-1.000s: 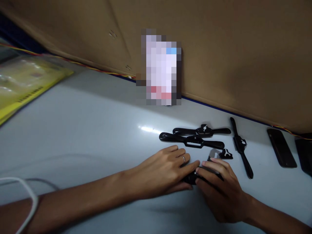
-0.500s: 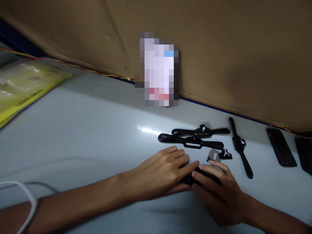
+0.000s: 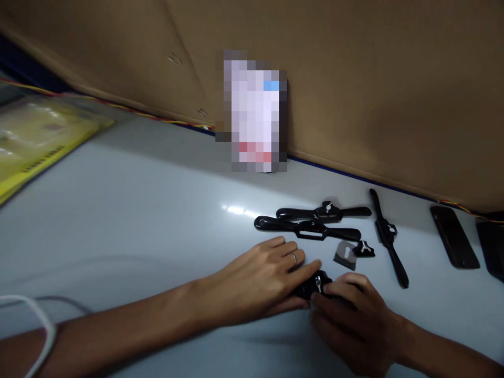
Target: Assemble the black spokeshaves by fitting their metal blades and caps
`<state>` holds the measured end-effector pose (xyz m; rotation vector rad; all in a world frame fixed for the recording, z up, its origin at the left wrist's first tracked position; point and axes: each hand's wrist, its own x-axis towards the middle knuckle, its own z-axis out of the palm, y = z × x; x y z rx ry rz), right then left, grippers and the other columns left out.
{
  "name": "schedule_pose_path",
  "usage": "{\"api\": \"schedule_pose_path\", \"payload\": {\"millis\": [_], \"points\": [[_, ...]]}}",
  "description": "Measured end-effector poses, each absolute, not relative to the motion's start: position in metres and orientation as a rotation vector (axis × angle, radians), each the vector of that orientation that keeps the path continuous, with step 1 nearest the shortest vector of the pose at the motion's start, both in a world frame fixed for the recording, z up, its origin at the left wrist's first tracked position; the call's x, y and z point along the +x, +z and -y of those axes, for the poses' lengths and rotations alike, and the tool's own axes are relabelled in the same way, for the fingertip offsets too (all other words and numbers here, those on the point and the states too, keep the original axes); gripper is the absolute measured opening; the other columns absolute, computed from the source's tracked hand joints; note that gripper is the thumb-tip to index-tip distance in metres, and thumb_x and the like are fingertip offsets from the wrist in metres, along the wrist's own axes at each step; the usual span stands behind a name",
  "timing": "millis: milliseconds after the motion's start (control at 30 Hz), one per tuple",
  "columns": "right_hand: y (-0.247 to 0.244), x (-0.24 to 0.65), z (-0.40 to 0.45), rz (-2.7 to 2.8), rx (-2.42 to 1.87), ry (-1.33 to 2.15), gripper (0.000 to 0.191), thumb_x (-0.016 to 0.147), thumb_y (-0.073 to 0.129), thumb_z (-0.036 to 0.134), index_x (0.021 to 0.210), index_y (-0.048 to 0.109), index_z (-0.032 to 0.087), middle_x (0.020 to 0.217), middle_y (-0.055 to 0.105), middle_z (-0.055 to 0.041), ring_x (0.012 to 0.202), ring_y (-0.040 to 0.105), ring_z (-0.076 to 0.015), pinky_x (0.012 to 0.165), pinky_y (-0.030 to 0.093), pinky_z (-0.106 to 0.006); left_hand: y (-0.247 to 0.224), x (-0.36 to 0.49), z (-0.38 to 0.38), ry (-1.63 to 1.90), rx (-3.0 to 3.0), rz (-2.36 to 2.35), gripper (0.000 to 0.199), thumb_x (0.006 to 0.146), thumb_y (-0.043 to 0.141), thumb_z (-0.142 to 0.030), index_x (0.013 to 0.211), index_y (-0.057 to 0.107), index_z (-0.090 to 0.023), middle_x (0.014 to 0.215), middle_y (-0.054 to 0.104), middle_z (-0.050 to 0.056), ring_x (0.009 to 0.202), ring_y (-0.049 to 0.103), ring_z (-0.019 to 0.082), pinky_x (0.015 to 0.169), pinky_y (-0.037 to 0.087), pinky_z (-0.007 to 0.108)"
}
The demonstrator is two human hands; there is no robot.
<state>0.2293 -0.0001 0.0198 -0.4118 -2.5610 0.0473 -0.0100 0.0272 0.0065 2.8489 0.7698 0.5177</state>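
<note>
Two hands meeting low on pale table [image 3: 137, 210], over one black spokeshave [image 3: 317, 286] at about 5 o'clock of the view. Left hand [image 3: 263, 278] laid flat on the tool's left handle, fingers together and pressing down, ring on one finger. Right hand [image 3: 354, 320] curled over the tool's right part, fingertips pinched at its middle by a small screw. Just past the hands, toward 1 o'clock: loose grey blade [image 3: 345, 254] touching a small black wing nut [image 3: 364, 249]. Further out at 12 o'clock, two assembled spokeshaves [image 3: 311, 228] lying side by side; third spokeshave [image 3: 388, 236] at 2 o'clock, lying angled. Cardboard wall [image 3: 354, 79] behind.
</note>
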Motion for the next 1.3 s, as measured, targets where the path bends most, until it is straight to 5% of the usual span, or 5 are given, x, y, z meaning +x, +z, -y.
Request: {"api": "schedule_pose_path", "payload": {"millis": [400,567,767,933,1300], "points": [[0.0188,0.2292,0.0004,2.489,-0.533,0.056,0.025,0.089,0.046,0.005,0.094,0.070,0.012,0.092,0.069,-0.0086,0.095,0.059,-0.0215,0.082,0.050,-0.037,0.0068,-0.0100,-0.0277,0.509,2.856,-0.778,0.046,0.096,0.058,-0.048,0.127,0.054,-0.013,0.089,0.067,0.004,0.080,0.063,0.021,0.070,0.050,0.034],[0.0193,0.2290,-0.0009,2.524,-0.539,0.066,0.024,0.089,0.045,0.004,0.088,0.068,0.013,0.111,0.068,-0.0102,0.111,0.057,-0.0239,0.095,0.048,-0.041,0.0070,-0.0105,-0.0276,0.516,2.858,-0.768,0.045,0.097,0.058,-0.046,0.126,0.054,-0.013,0.089,0.068,0.004,0.079,0.062,0.020,0.070,0.049,0.034],[0.0184,0.2286,-0.0012,2.493,-0.557,0.053,0.025,0.088,0.045,0.004,0.091,0.068,0.012,0.095,0.069,-0.0084,0.102,0.059,-0.0217,0.096,0.048,-0.040,0.0075,-0.0101,-0.0272,0.517,2.850,-0.764,0.044,0.097,0.058,-0.046,0.126,0.054,-0.013,0.089,0.067,0.004,0.078,0.061,0.021,0.069,0.048,0.034],[0.0188,0.2283,-0.0008,2.547,-0.546,0.055,0.023,0.088,0.048,0.005,0.091,0.068,0.014,0.113,0.067,-0.0103,0.117,0.055,-0.0246,0.099,0.048,-0.043,0.0069,-0.0101,-0.0274,0.548,2.847,-0.764,0.044,0.097,0.058,-0.044,0.127,0.053,-0.012,0.087,0.066,0.004,0.077,0.061,0.020,0.068,0.047,0.033],[0.0220,0.2283,-0.0007,2.496,-0.462,0.050,0.026,0.091,0.043,0.006,0.088,0.068,0.011,0.099,0.067,-0.0087,0.095,0.059,-0.0203,0.090,0.051,-0.038,0.0069,-0.0099,-0.0272,0.505,2.861,-0.766,0.044,0.098,0.056,-0.046,0.127,0.054,-0.013,0.089,0.066,0.005,0.079,0.062,0.021,0.070,0.048,0.034]]}}
